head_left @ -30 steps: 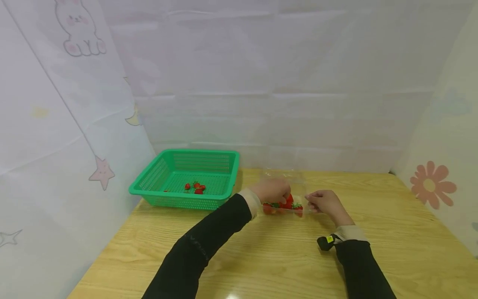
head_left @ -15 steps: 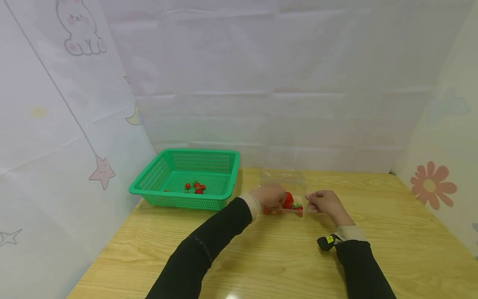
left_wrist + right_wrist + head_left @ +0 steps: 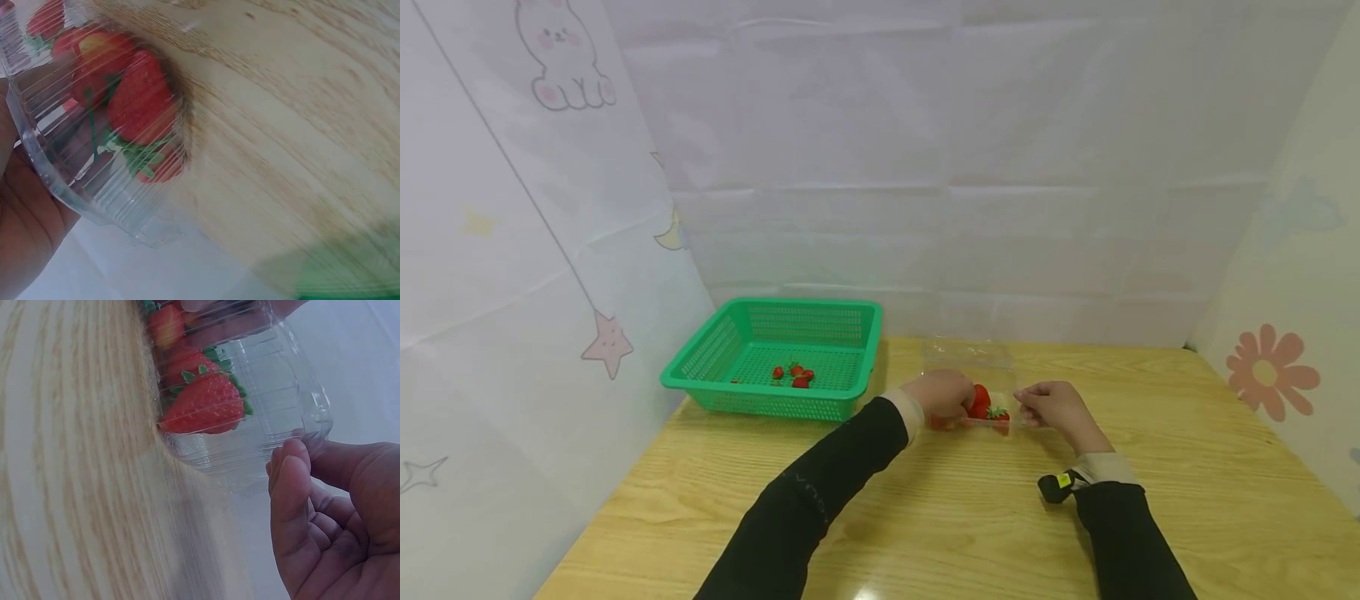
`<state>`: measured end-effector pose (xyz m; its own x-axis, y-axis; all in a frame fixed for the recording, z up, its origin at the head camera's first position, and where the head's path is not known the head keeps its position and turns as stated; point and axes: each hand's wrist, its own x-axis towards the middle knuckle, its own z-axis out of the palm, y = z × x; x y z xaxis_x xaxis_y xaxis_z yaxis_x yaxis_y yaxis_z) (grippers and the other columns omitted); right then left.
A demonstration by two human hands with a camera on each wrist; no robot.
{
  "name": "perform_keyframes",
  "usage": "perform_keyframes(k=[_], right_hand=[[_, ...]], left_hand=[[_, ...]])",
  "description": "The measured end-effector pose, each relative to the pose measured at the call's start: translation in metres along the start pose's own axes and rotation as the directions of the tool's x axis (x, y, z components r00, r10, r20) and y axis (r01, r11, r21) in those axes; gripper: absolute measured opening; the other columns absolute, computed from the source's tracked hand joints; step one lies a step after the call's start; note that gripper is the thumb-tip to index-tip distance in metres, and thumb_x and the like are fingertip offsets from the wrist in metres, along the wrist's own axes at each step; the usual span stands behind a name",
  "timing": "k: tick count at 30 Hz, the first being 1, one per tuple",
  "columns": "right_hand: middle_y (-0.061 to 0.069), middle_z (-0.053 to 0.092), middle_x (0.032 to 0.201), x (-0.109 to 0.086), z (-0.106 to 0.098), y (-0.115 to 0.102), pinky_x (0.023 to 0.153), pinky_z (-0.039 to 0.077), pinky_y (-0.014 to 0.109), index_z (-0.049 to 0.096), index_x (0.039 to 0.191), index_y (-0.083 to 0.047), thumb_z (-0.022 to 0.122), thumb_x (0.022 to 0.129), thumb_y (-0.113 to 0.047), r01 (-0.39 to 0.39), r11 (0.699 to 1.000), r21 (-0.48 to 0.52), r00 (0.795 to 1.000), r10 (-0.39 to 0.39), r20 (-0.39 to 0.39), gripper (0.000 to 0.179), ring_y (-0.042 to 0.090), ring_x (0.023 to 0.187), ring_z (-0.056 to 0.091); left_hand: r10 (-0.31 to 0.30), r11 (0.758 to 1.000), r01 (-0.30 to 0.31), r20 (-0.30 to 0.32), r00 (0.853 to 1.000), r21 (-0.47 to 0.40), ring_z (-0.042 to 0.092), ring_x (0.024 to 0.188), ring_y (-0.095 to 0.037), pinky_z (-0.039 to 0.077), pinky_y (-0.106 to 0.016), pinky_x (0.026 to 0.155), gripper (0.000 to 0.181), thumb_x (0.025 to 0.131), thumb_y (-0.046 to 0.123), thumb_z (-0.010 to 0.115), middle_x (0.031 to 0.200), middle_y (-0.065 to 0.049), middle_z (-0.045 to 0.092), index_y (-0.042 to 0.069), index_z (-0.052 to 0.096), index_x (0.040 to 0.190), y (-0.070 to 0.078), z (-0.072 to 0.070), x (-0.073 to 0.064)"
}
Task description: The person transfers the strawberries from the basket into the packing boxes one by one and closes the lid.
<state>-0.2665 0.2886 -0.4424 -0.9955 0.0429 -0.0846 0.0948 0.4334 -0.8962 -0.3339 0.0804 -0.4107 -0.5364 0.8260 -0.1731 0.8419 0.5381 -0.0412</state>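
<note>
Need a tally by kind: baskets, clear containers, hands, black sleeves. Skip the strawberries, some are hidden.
Green basket: 1
Clear plastic container: 1
Hands: 2 (left hand, right hand)
Black sleeves: 2 (left sleeve, right sleeve)
Total: 6

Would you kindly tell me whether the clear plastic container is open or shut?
Open: the left hand reaches into the container, among strawberries.
</note>
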Motion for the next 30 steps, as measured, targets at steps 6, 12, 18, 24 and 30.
perform_keyframes(k=[6, 12, 18, 24, 30], right_hand=[[0.011, 0.066, 0.084, 0.000, 0.001, -0.001, 0.065, 0.057, 0.033, 0.059, 0.116, 0.014, 0.056, 0.101, -0.021, -0.004, 1.000, 0.005, 1.000, 0.004, 0.000, 0.038, 0.015, 0.069, 0.062], [0.013, 0.065, 0.084, 0.000, 0.000, -0.001, 0.065, 0.057, 0.033, 0.058, 0.117, 0.014, 0.056, 0.101, -0.021, -0.004, 1.000, 0.009, 1.000, 0.003, 0.006, 0.038, 0.015, 0.069, 0.062], [0.014, 0.066, 0.086, 0.002, 0.000, 0.000, 0.065, 0.056, 0.032, 0.058, 0.117, 0.014, 0.056, 0.101, -0.021, 0.002, 1.000, 0.009, 1.000, -0.002, 0.003, 0.038, 0.015, 0.070, 0.062], [0.016, 0.066, 0.088, 0.002, 0.000, -0.001, 0.066, 0.056, 0.033, 0.058, 0.117, 0.014, 0.056, 0.101, -0.020, 0.007, 1.000, 0.007, 1.000, -0.007, 0.005, 0.038, 0.015, 0.070, 0.063], [0.014, 0.066, 0.084, -0.001, -0.002, -0.001, 0.066, 0.056, 0.034, 0.058, 0.115, 0.015, 0.056, 0.101, -0.020, 0.009, 1.000, -0.006, 1.000, -0.008, 0.016, 0.038, 0.016, 0.069, 0.062]], left_hand=[[-0.028, 0.999, 0.028, 0.019, 0.999, -0.015, 0.054, 0.066, -0.008, 0.044, -0.021, 0.062, 0.013, 0.094, 0.021, 0.067, 0.075, 0.007, 0.062, 0.018, 0.070, 0.082, 0.002, -0.002, -0.002], [-0.028, 0.998, 0.030, -0.040, 0.999, 0.047, 0.057, 0.076, -0.008, 0.046, -0.020, 0.069, 0.009, 0.093, 0.026, 0.068, 0.085, 0.008, 0.065, 0.018, 0.072, 0.091, 0.000, -0.010, -0.011], [-0.035, 0.999, 0.032, -0.070, 0.997, -0.032, 0.062, 0.097, -0.013, 0.048, -0.023, 0.083, 0.022, 0.096, 0.026, 0.065, 0.109, 0.003, 0.067, 0.014, 0.072, 0.112, -0.012, -0.035, -0.038], [-0.105, 0.973, 0.080, -0.107, 0.989, -0.219, 0.061, 0.107, -0.018, 0.049, -0.029, 0.087, 0.029, 0.098, 0.025, 0.062, 0.120, -0.004, 0.064, 0.010, 0.067, 0.122, -0.044, -0.055, -0.080], [-0.209, 0.948, 0.158, -0.167, 0.963, -0.275, 0.063, 0.101, -0.015, 0.045, -0.035, 0.097, 0.027, 0.097, 0.027, 0.062, 0.118, -0.002, 0.066, 0.013, 0.069, 0.120, -0.079, -0.060, -0.120]])
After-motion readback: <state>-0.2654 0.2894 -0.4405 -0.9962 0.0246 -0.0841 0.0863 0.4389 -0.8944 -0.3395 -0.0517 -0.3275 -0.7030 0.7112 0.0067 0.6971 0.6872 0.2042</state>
